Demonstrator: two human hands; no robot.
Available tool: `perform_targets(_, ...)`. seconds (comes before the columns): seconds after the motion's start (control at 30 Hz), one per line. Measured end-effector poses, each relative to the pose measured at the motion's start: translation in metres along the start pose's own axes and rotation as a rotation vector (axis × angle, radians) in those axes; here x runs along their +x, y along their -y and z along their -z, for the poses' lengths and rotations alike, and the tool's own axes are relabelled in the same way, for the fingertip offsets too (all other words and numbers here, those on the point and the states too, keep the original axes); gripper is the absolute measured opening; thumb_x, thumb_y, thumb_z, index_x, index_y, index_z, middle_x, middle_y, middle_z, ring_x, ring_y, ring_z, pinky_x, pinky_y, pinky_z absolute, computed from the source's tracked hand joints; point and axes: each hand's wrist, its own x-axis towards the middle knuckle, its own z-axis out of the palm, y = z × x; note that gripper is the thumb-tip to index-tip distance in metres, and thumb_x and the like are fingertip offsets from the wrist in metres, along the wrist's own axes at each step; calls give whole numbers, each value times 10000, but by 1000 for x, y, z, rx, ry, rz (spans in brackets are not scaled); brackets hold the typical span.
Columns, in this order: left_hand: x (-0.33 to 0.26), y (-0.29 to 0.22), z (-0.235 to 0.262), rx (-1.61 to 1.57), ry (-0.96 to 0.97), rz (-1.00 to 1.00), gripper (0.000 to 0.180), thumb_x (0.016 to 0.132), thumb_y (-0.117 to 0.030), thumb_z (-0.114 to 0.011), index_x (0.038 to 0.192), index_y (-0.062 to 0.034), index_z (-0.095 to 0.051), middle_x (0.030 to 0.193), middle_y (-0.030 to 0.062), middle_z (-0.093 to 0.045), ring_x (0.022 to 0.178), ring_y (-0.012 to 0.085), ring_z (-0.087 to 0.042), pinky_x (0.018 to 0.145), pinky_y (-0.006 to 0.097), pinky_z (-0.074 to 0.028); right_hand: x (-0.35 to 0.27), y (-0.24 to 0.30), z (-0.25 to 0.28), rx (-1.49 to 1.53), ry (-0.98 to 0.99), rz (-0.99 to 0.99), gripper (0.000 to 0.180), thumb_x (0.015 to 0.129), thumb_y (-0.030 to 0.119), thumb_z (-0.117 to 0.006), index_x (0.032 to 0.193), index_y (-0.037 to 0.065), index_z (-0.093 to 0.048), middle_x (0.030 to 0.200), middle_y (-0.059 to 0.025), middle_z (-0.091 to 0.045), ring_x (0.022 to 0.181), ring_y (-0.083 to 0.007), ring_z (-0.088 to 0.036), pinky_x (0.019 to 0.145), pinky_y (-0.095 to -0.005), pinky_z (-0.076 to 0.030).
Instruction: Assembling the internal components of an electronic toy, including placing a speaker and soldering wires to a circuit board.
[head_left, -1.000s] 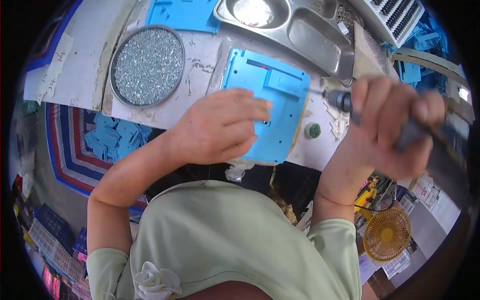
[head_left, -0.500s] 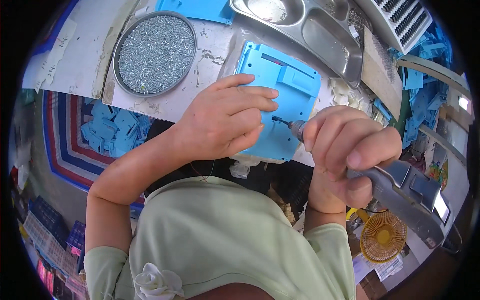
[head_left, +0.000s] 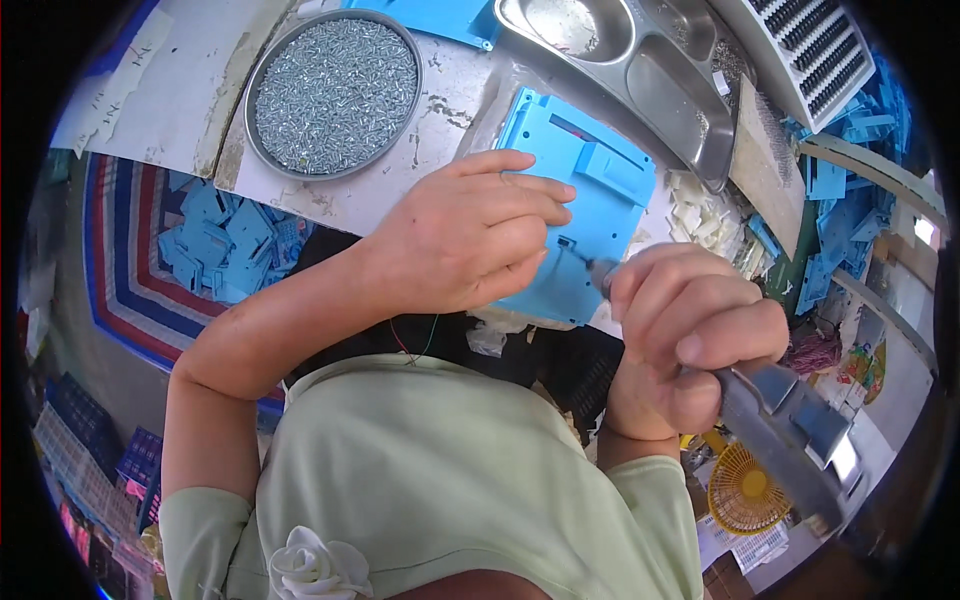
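Observation:
A light-blue plastic panel (head_left: 600, 215) lies on the worktable, with a long slot near its far edge and a raised block beside it. My left hand (head_left: 475, 235) rests flat on the panel's left side, its fingers stretched out. In my right hand (head_left: 700, 325) is a grey electric screwdriver (head_left: 785, 435), gripped with its body slanting down to the right. Its narrow front end points at a small dark spot (head_left: 566, 243) near the panel's middle. Whether the bit touches the panel I cannot tell; it is blurred.
A round metal bowl (head_left: 262, 150) full of small silver screws stands at the left. Farther back lies a steel compartment tray (head_left: 640, 45), beside a white rack of dark springs (head_left: 810, 50). White plastic pieces (head_left: 705, 215) lie to the right; blue parts (head_left: 225, 240) fill a striped bag below.
The whole view has shifted slightly, so the table things appear farther right. The screwdriver and my right hand have moved a little toward me relative to the panel. My left hand stays on the panel.

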Motion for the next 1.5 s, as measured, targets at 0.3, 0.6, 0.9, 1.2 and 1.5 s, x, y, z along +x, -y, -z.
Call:
perform_targets(0.3,2,-5,3,-91,15,46,133,846,-42,-722,970,-71,-685,1179,73,-726,1197,235,-674,1111,514,-428,0,11,1,65,-90,105,314,966,358,-708,1086,130,-529,647,50,-558,497,-89,-516,567,-273,-496)
perform_targets(0.6,-9,-23,17,-25,-90,131,221,812,-55,-783,1009,-105,-696,1039,45,-755,1034,211,-730,1210,608,-230,29,13,-12,198,81,37,307,947,360,-748,1041,152,-542,667,56,-599,522,-68,-560,588,-252,-514)
perform_targets(0.9,-11,-18,29,99,-165,76,240,760,-81,-820,958,-102,-685,947,21,-741,927,205,-740,1181,616,-279,43,10,-23,167,85,19,303,968,365,-724,1052,149,-528,679,57,-595,522,-70,-549,555,-238,-487)
perform_targets(1.2,-18,38,106,756,-79,458,183,795,-184,-799,932,-88,-725,1004,45,-663,1050,248,-613,1082,492,-320,79,-21,9,106,-38,40,230,1041,275,-470,1137,106,-593,662,18,-488,551,-127,-442,643,-364,-425)
perform_targets(1.5,-31,49,100,614,-190,372,64,810,-148,-776,846,-137,-724,919,-20,-648,997,217,-586,951,464,-351,91,-74,4,183,-98,121,124,1011,95,-560,1077,6,-502,636,-40,-474,515,-125,-433,475,-300,-393)
